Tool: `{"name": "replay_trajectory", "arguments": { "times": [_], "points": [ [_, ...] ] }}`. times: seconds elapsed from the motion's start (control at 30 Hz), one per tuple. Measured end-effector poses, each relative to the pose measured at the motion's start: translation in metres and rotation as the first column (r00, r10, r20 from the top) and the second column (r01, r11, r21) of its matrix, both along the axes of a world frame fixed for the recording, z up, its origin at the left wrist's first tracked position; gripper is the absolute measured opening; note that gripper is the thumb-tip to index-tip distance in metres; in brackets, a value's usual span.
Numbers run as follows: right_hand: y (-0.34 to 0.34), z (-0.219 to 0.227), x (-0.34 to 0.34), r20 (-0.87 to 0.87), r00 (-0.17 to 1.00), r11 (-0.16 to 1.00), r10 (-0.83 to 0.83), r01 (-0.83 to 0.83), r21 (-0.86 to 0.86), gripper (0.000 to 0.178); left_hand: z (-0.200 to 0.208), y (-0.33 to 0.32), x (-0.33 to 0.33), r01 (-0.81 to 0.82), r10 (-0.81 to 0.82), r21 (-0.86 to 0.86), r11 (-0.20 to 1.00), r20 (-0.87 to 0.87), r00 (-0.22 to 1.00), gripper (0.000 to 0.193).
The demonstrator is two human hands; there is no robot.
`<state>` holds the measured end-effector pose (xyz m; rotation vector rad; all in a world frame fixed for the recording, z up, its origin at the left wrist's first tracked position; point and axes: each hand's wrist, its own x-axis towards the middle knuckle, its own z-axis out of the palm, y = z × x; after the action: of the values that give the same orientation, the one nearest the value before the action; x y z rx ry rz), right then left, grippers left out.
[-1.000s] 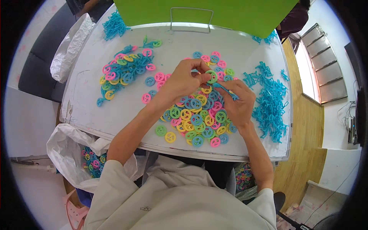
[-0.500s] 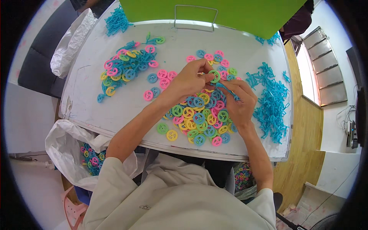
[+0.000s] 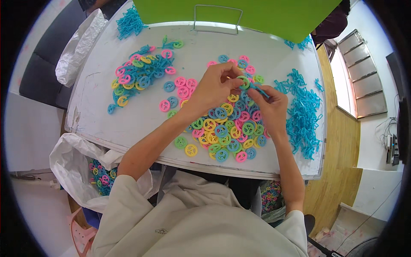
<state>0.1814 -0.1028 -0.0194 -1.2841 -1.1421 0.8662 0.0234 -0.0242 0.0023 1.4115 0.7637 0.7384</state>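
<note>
Between the fingertips of my left hand (image 3: 217,85) is a small green plastic wheel (image 3: 244,82), with spokes inside its rim. My right hand (image 3: 270,106) pinches a blue plastic piece (image 3: 258,90), slim and branched, whose end meets the wheel. Whether the two are joined cannot be made out. Both hands hover over a heap of spoked wheels (image 3: 222,131) in pink, yellow, green and blue. To the right of my right hand lies a long pile of loose blue plastic pieces (image 3: 303,118).
At the table's left is a pile of blue pieces with wheels on them (image 3: 143,77). More blue pieces (image 3: 130,23) lie at the far left corner. A green panel (image 3: 239,15) stands along the back. A white sack (image 3: 70,158) with similar parts hangs below the left edge.
The green wheel and blue piece have shifted slightly right and been brought together at a new angle. My right fingers have closed further round the blue piece.
</note>
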Motion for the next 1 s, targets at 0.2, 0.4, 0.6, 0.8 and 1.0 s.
{"name": "replay_trajectory", "arguments": {
  "times": [0.2, 0.4, 0.6, 0.8, 1.0],
  "points": [
    [0.002, 0.005, 0.001, -0.057, 0.998, 0.999, -0.032, 0.033, 0.001, 0.027, 0.002, -0.007, 0.005, -0.042, 0.040, 0.010, 0.999, 0.148, 0.988, 0.021],
    [-0.003, 0.017, 0.002, 0.209, 0.975, 0.997, -0.071, 0.061, 0.055, 0.034, -0.004, -0.009, 0.008, -0.059, 0.054, 0.027, 0.998, 0.149, 0.987, 0.022],
    [0.000, 0.010, 0.011, 0.073, 0.996, 0.991, -0.045, 0.054, -0.124, 0.035, -0.006, -0.017, 0.012, -0.118, 0.107, 0.073, 0.990, 0.139, 0.984, 0.021],
    [0.000, 0.007, 0.011, -0.038, 0.999, 0.990, -0.028, 0.023, -0.141, 0.036, 0.001, -0.029, 0.011, -0.180, 0.189, 0.223, 0.958, -0.020, 0.982, 0.021],
    [-0.004, 0.022, 0.001, 0.168, 0.971, 0.967, -0.171, 0.198, -0.158, 0.033, -0.001, -0.031, 0.012, -0.197, 0.208, 0.211, 0.957, -0.027, 0.978, 0.022]
  ]
}}
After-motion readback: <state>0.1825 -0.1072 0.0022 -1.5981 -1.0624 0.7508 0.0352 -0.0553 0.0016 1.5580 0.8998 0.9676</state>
